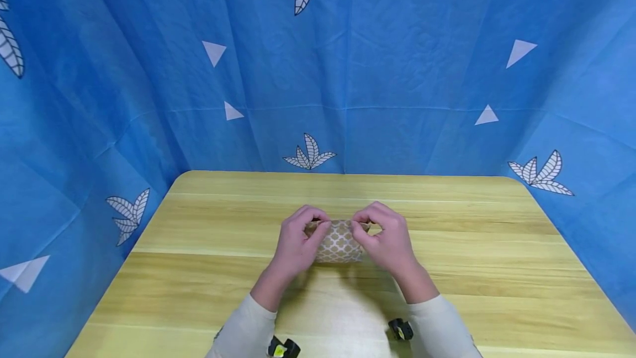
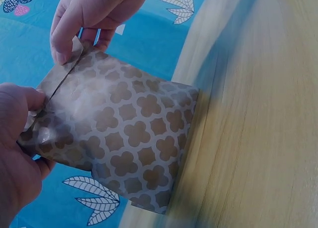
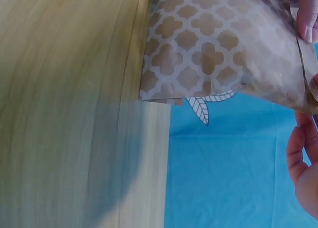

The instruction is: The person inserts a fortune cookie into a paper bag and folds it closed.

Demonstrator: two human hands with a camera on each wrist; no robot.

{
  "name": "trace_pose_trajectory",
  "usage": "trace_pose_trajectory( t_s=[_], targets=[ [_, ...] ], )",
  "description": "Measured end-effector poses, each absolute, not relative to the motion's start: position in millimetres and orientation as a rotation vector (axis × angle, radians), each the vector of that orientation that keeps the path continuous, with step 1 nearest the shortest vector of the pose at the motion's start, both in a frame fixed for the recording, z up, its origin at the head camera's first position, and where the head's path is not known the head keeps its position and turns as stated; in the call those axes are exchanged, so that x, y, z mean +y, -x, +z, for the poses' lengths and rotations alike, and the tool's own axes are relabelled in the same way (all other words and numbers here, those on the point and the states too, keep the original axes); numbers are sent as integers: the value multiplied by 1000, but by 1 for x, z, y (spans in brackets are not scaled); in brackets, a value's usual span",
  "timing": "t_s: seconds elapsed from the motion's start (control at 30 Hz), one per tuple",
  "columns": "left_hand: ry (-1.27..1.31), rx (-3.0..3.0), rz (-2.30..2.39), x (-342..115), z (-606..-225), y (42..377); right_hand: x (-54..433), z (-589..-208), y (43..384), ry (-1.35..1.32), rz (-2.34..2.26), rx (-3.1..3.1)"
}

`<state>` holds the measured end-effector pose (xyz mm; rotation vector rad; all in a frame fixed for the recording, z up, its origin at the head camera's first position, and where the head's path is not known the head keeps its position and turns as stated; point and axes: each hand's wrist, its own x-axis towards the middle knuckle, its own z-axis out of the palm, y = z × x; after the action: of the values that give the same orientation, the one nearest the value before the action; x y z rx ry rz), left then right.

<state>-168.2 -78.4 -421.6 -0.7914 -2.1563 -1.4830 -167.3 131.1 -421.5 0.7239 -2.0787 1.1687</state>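
A brown paper bag (image 1: 339,243) with a white lattice print stands upright on the wooden table, its bottom edge against the tabletop. At its top left corner, my left hand (image 1: 300,241) pinches the rim between thumb and fingers. My right hand (image 1: 388,241) pinches the top right corner the same way. In the left wrist view, a dark slit and a paler strip of paper run along the bag's top edge (image 2: 64,81) between the two hands. The printed side bulges out a little in the right wrist view, where the bag (image 3: 203,49) fills the upper part. Its inside is hidden.
The light wooden table (image 1: 497,269) reaches back to a blue curtain (image 1: 397,70) printed with white leaves and triangles. Black straps with small devices (image 1: 400,329) sit at both wrists, beside pale sleeves (image 1: 243,327).
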Motion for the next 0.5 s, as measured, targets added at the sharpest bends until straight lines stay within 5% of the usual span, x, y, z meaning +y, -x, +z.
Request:
trace_pose_trajectory(
  t_s=[0.5],
  targets=[
    [666,-2197,-1591,-82,-418,166,150,-419,165,-641,1213,-2008]
  ],
)
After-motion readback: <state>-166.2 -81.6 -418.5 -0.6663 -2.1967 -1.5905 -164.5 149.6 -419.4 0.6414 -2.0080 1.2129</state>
